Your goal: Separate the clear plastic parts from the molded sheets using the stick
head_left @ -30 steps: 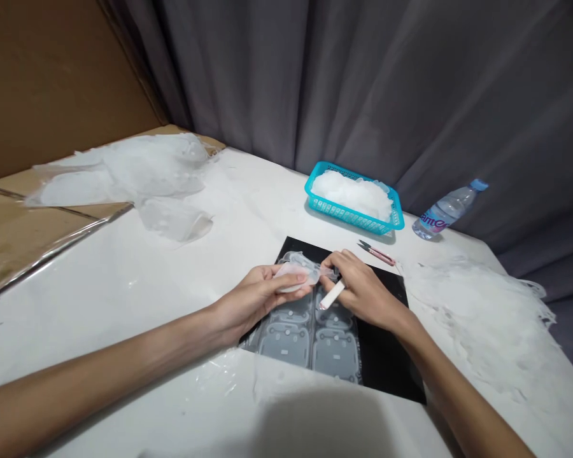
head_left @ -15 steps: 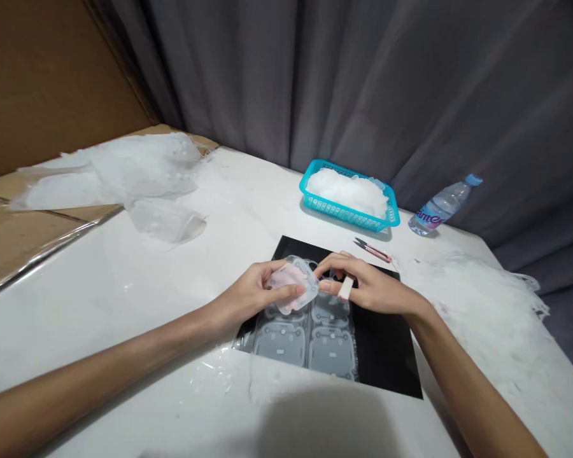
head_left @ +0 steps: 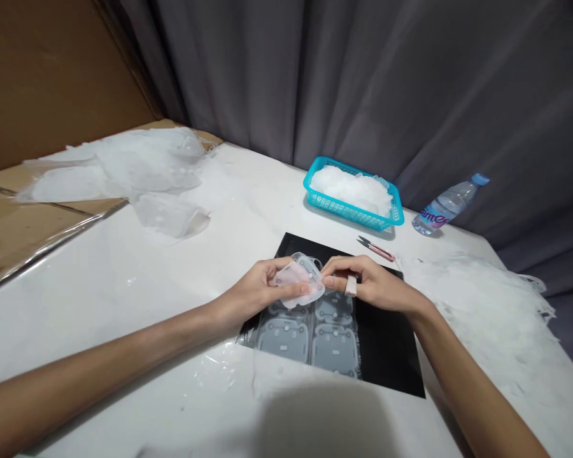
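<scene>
My left hand [head_left: 279,284] grips a thin translucent silicone piece [head_left: 296,286] between thumb and fingers, with rounded corners and small holes. At the piece's right edge, the thumb and forefinger of my right hand [head_left: 358,280] are pinched together on it. White tape wraps one right finger. Below both hands lies a black mat [head_left: 386,343], and on it a sheet of several similar translucent pieces [head_left: 284,340], partly hidden by the hands.
Behind the mat are pink-handled thread snips [head_left: 376,248] and a turquoise basket [head_left: 353,219] of white pieces. A water bottle [head_left: 446,207] stands at the back right. Translucent scraps [head_left: 496,318] cover the right side; clear plastic bags [head_left: 138,165] lie at the left.
My right thumb and forefinger have closed together at the piece's edge. The held piece has tilted slightly. The whole view has shifted a little.
</scene>
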Available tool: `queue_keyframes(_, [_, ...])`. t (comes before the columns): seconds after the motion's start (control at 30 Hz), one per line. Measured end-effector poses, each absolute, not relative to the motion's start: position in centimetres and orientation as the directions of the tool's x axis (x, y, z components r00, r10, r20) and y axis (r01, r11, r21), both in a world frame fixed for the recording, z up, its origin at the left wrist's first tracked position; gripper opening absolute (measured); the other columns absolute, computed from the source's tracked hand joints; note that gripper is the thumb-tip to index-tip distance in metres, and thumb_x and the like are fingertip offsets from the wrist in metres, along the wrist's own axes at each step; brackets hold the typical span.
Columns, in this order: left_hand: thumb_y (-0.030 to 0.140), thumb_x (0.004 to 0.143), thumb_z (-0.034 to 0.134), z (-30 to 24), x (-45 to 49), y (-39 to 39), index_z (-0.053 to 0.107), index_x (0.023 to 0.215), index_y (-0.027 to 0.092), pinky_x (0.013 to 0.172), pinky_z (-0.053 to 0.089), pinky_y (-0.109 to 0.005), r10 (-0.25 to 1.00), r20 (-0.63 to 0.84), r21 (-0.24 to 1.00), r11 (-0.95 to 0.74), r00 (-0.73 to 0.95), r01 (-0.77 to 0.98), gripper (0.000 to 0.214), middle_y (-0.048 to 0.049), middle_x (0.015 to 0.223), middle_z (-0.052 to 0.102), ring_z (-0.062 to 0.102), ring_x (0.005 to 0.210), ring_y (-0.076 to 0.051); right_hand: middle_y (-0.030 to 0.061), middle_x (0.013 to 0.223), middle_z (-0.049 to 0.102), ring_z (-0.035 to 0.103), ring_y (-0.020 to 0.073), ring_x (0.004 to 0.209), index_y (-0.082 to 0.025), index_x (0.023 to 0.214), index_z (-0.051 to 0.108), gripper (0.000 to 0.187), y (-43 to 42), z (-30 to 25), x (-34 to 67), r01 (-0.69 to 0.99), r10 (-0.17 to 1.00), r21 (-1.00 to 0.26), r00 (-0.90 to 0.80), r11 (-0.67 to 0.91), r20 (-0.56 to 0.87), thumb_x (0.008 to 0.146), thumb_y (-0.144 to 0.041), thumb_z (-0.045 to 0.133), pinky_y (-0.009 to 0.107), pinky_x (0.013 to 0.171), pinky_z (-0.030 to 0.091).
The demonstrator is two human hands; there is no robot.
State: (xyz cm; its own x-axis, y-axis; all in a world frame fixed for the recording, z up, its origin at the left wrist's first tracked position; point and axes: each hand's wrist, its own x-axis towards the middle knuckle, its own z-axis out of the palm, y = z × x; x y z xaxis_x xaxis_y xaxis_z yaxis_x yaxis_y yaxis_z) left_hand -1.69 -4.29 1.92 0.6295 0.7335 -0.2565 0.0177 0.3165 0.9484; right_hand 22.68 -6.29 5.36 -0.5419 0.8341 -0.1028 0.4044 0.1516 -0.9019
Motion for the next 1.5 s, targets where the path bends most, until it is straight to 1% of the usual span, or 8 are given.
queue_keyframes(0.2, [0.035, 0.081, 0.086, 2.1, -1.9, -4.2, 0.074, 0.101, 0.016, 0.072, 0.045, -0.025, 0.66, -0.325, 0.89, 0.456, 0.677, -0.017, 0.031, -0.0044, 0.095, 0.071, 0.061, 0.08, -0.014, 0.0043, 0.096, 0.072, 0.063, 0.0194, 0.085, -0.021, 0.096, 0.075, 0.023, -6.8, 5.8, 22.0, 0.44, 0.869, -0.868, -0.494, 0.229, -0.022, 0.1, -0.041, 0.064, 0.032, 0.078, 0.047])
queue_keyframes(0.33, [0.029, 0.081, 0.086, 2.8, -2.1, -4.6, 0.074, 0.093, 0.016, 0.076, 0.045, -0.022, 0.624, -0.336, 0.844, 0.532, 0.706, -0.069, 0.022, -0.0012, 0.091, 0.069, 0.058, 0.079, -0.011, 0.0044, 0.089, 0.069, 0.06, 0.0207, 0.086, -0.021, 0.089, 0.069, 0.015, -6.6, 4.2, 21.3, 0.61, 0.88, -0.657, -0.437, 0.444, 0.188, 0.1, -0.026, 0.06, 0.035, 0.082, 0.043])
queue_keyframes(0.43, [0.031, 0.082, 0.086, 3.1, -2.3, -4.6, 0.073, 0.094, 0.015, 0.067, 0.042, -0.021, 0.577, -0.322, 0.859, 0.511, 0.751, -0.025, 0.024, 0.0006, 0.08, 0.066, 0.053, 0.069, -0.01, 0.005, 0.092, 0.07, 0.061, 0.0213, 0.09, -0.021, 0.088, 0.066, 0.015, -5.9, 2.7, 21.5, 0.66, 0.88, -0.588, -0.413, 0.467, 0.235, 0.1, -0.02, 0.057, 0.035, 0.084, 0.042])
queue_keyframes(0.63, [0.035, 0.082, 0.086, 2.3, -2.7, -3.2, 0.073, 0.097, 0.014, 0.064, 0.045, -0.022, 0.584, -0.289, 0.919, 0.391, 0.758, 0.049, 0.029, -0.0023, 0.084, 0.067, 0.059, 0.07, -0.012, 0.0024, 0.085, 0.073, 0.058, 0.0198, 0.082, -0.022, 0.086, 0.072, 0.014, -5.7, 4.3, 23.1, 0.657, 0.927, -0.662, -0.33, 0.361, 0.177, 0.097, -0.026, 0.065, 0.034, 0.078, 0.041])
queue_keyframes(0.9, [0.043, 0.092, 0.077, 2.3, -2.5, -3.4, 0.074, 0.109, 0.017, 0.077, 0.054, -0.027, 0.608, -0.286, 0.923, 0.382, 0.741, 0.043, 0.031, -0.0063, 0.099, 0.073, 0.069, 0.085, -0.017, 0.0034, 0.094, 0.074, 0.059, 0.0202, 0.087, -0.023, 0.091, 0.076, 0.016, -6.6, 7.0, 23.5, 0.577, 0.873, -0.758, -0.487, 0.305, -0.019, 0.098, -0.035, 0.068, 0.034, 0.081, 0.043])
queue_keyframes(1.03, [0.041, 0.088, 0.082, 2.1, -2.5, -3.4, 0.075, 0.108, 0.015, 0.071, 0.053, -0.025, 0.64, -0.277, 0.944, 0.32, 0.717, 0.079, 0.034, -0.0058, 0.095, 0.073, 0.068, 0.081, -0.016, 0.0038, 0.101, 0.074, 0.062, 0.0202, 0.09, -0.024, 0.103, 0.076, 0.016, -6.8, 6.3, 22.4, 0.524, 0.874, -0.811, -0.485, 0.262, -0.031, 0.099, -0.037, 0.067, 0.033, 0.08, 0.045])
queue_keyframes(1.27, [0.04, 0.087, 0.083, 2.0, -2.5, -3.1, 0.076, 0.099, 0.014, 0.072, 0.053, -0.027, 0.659, -0.241, 0.963, 0.253, 0.712, 0.092, 0.029, -0.0057, 0.092, 0.073, 0.068, 0.081, -0.017, 0.0013, 0.088, 0.07, 0.057, 0.015, 0.072, -0.021, 0.09, 0.074, 0.027, -6.6, 5.6, 22.1, 0.396, 0.892, -0.905, -0.451, 0.157, -0.042, 0.096, -0.047, 0.069, 0.029, 0.067, 0.042])
queue_keyframes(1.5, [0.042, 0.086, 0.083, 2.0, -2.6, -3.1, 0.076, 0.101, 0.012, 0.074, 0.053, -0.03, 0.636, -0.238, 0.966, 0.233, 0.734, 0.111, 0.034, -0.0072, 0.092, 0.073, 0.068, 0.083, -0.018, 0.0012, 0.09, 0.067, 0.045, 0.0133, 0.07, -0.021, 0.108, 0.073, 0.027, -6.5, 4.5, 21.8, 0.321, 0.899, -0.935, -0.439, 0.149, -0.008, 0.093, -0.043, 0.075, 0.027, 0.064, 0.039])
